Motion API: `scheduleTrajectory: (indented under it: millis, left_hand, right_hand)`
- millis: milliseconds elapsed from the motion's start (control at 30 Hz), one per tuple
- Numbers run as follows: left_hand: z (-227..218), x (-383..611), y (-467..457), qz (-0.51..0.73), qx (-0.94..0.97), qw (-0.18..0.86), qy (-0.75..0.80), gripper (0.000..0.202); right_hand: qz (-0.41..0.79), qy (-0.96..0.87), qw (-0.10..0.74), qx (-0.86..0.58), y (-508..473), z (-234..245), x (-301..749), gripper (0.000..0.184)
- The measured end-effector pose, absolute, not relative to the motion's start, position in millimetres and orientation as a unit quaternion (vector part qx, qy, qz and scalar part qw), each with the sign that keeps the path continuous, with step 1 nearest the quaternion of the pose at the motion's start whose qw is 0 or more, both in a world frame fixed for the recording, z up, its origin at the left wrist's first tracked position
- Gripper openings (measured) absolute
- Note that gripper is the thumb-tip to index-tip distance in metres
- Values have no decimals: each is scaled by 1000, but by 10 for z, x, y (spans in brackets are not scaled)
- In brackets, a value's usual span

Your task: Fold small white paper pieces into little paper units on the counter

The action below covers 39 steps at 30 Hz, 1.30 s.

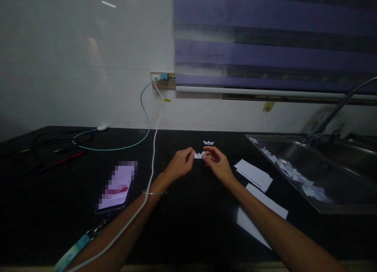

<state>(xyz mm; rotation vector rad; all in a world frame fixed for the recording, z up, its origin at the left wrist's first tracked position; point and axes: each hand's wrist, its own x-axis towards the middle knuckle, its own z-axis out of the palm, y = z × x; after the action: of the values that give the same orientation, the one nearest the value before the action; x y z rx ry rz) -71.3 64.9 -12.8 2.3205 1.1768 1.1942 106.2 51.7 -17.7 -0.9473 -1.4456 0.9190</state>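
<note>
A: Left?
B: Phone on the surface; screen blurred. Yellow cable tag: illegible.
A: Centre?
B: Left hand: fingers pinch paper boat, left end. Second boat just beyond. Right hand: fingers pinch right end.
A: Right?
B: Paper sheets, sink.

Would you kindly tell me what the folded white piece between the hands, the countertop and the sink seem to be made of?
Folded white piece: most likely paper, matte, with thin edges and pointed folds.
Countertop: perhaps polished stone, given its smooth black surface, though dim light leaves this open.
Sink: apparently stainless steel, with a satin grey sheen along its rim.
</note>
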Motion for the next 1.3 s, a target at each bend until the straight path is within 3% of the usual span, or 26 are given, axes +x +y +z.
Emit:
scheduleTrajectory:
  millis: [300, 467, 667, 867, 1167, 1300]
  left_hand:
    - [-115, -736, 690, 471, 744, 149, 450, 29]
    - [-144, -681, 707, 491, 702, 295, 424, 32]
    - [-164, -659, 665, 395, 748, 368, 386, 44]
    - [-257, -655, 719, 388, 727, 424, 374, 58]
    - [-275, -683, 701, 308, 760, 458, 343, 59]
    - [-239, -711, 675, 295, 770, 458, 332, 55]
  right_hand:
    - [345, -657, 533, -407, 518, -188, 1080, 15]
    - [351, -654, 529, -412, 543, -252, 1071, 14]
    - [356, -663, 529, -392, 512, -233, 1055, 16]
    - [364, -672, 513, -392, 468, -179, 1041, 16]
    - [304, -692, 519, -399, 462, -134, 1048, 20]
    - [347, -701, 504, -366, 434, -129, 1043, 19]
